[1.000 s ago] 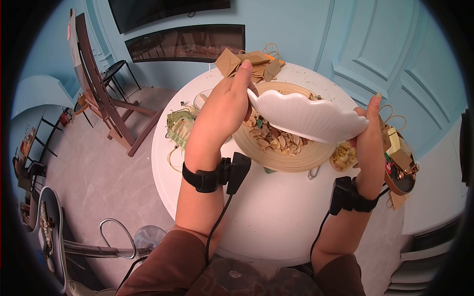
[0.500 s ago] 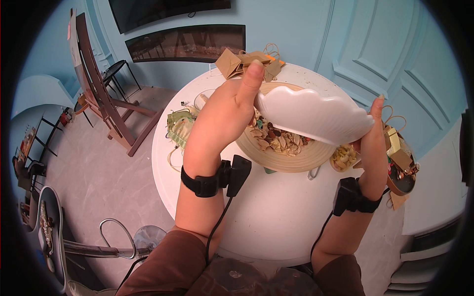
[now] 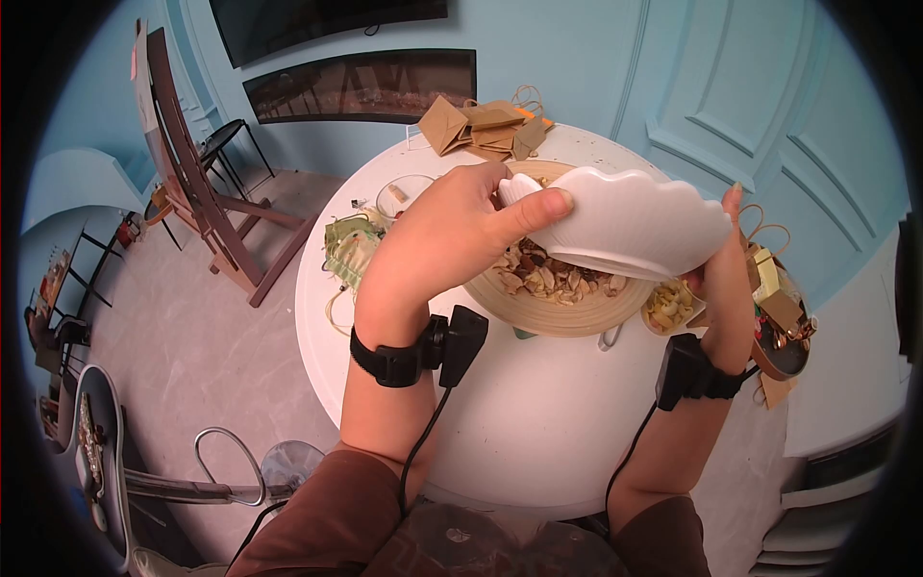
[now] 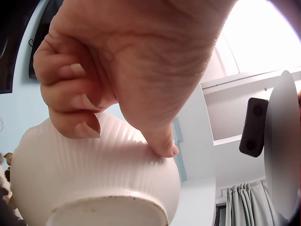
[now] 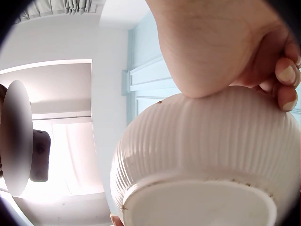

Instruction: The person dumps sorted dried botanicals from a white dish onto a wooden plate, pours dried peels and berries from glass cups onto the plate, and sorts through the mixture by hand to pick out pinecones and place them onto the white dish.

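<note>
A white, ribbed bowl (image 3: 635,216) with a scalloped rim is tilted above a round wooden plate (image 3: 577,325), its outer wall and foot ring towards me. My left hand (image 3: 447,226) grips its left end, thumb across the outside. In the left wrist view, curled fingers (image 4: 77,101) touch the ribbed wall (image 4: 94,150). At the other end my right hand (image 3: 729,255) holds the bowl, thumb pointing up; its fingers are partly hidden. Dried petals and slices (image 3: 553,279) lie on the plate below. The bowl's inside is hidden.
Right of the plate stands a small container of yellowish pieces (image 3: 670,306). Brown paper bags (image 3: 486,125) lie at the table's (image 3: 510,423) far edge. A green drawstring pouch (image 3: 351,245) is at left, and a tray of small items (image 3: 784,356) at right.
My left hand has turned and lowered, its thumb moving from upright to lying across the bowl's outer wall. The bowl has shifted slightly right and changed tilt, its foot ring now showing.
</note>
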{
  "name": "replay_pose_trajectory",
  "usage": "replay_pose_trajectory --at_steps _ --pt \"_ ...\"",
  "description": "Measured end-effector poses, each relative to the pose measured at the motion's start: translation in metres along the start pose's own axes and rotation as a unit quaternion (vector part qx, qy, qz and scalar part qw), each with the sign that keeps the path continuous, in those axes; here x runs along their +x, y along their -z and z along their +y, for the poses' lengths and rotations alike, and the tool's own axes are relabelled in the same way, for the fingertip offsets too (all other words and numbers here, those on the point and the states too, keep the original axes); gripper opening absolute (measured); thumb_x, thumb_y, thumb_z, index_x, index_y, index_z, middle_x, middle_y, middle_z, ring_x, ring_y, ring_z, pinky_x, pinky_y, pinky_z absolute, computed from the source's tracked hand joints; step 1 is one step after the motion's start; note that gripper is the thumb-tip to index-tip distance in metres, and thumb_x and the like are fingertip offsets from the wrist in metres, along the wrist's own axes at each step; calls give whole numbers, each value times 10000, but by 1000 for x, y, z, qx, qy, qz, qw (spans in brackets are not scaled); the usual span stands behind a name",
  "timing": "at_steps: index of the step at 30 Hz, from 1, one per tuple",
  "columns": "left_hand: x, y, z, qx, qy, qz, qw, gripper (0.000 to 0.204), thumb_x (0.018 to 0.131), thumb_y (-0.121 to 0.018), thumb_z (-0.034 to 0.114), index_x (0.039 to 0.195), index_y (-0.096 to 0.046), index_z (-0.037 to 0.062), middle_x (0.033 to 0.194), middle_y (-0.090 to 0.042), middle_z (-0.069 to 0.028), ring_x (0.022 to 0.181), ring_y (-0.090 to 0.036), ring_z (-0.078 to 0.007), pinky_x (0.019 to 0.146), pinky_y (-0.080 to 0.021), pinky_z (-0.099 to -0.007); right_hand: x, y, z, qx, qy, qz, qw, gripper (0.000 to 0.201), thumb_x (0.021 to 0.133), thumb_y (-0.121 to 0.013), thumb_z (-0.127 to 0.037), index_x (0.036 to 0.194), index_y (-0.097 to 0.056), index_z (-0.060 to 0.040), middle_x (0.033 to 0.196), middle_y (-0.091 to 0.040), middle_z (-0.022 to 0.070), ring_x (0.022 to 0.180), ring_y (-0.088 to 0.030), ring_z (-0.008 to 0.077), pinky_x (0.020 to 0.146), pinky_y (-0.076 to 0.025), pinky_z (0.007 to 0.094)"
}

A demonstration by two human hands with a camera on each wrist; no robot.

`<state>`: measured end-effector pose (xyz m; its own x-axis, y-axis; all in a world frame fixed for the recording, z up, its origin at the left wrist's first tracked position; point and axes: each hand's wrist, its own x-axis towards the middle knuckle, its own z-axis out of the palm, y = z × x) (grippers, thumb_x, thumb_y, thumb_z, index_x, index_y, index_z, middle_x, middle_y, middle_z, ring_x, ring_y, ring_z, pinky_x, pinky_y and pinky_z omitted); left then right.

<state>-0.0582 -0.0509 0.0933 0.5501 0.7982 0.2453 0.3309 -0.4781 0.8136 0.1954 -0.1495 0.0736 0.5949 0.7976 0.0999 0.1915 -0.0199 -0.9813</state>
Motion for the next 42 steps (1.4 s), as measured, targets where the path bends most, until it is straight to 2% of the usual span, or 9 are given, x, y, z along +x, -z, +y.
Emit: replay_pose_trajectory --at_steps 4,9,22,25,31,34,40,42 --pt "0 0 1 16 0 15 1000 890 795 -623 732 998 -656 -134 814 -673 -213 779 -677 -283 719 -526 -358 2 -4 3 5 19 -15 1000 703 982 -220 -711 706 -541 -150 538 -436 -37 435 -359 49 412 -285 208" --pt "2 -1 0 20 15 36 999 890 802 -602 738 1011 -657 -125 826 -677 -212 790 -679 -292 730 -527 -372 3 -9 3 -4 -11 -15 1000 727 985 -177 -706 743 -552 -132 528 -447 -26 421 -391 55 396 -305 201" --pt "1 0 -1 18 52 88 995 865 817 -539 768 988 -691 -66 834 -687 -191 810 -680 -300 743 -523 -377 -6 -6 -2 -50 7 -74 996 784 986 -143 -699 752 -579 -92 509 -509 10 400 -451 72 390 -363 204" --pt "0 -1 -2 9 25 105 994 872 833 -505 774 969 -683 -68 827 -682 -193 823 -673 -303 760 -515 -379 -7 -5 -3 -49 3 -81 995 809 988 -126 -694 780 -605 -77 508 -513 14 398 -447 68 387 -360 195" --pt "2 -1 -4 14 38 124 991 917 840 -429 816 902 -670 -68 824 -674 -205 838 -660 -307 777 -505 -382 -17 -8 -11 -25 52 -51 997 851 986 -91 -695 775 -614 -57 489 -479 7 398 -435 62 386 -349 185" --pt "4 0 -7 22 46 134 990 949 843 -382 837 868 -668 -67 815 -668 -213 829 -651 -321 784 -501 -387 -19 -3 -12 -40 75 -83 993 867 981 -81 -702 768 -608 -47 490 -469 3 409 -430 58 386 -336 186" --pt "2 0 -4 22 29 141 989 976 893 -270 815 870 -669 -76 827 -663 -239 831 -637 -347 809 -488 -397 -24 1 -13 -20 92 -70 993 912 966 -75 -724 791 -619 -14 499 -470 -15 414 -412 46 391 -307 175" --pt "1 1 -4 27 33 138 990 974 905 -247 803 881 -671 -73 834 -665 -242 838 -636 -350 816 -487 -396 -23 4 -10 -21 121 -76 989 907 976 -89 -712 818 -637 -7 504 -470 -24 416 -405 36 393 -290 172"
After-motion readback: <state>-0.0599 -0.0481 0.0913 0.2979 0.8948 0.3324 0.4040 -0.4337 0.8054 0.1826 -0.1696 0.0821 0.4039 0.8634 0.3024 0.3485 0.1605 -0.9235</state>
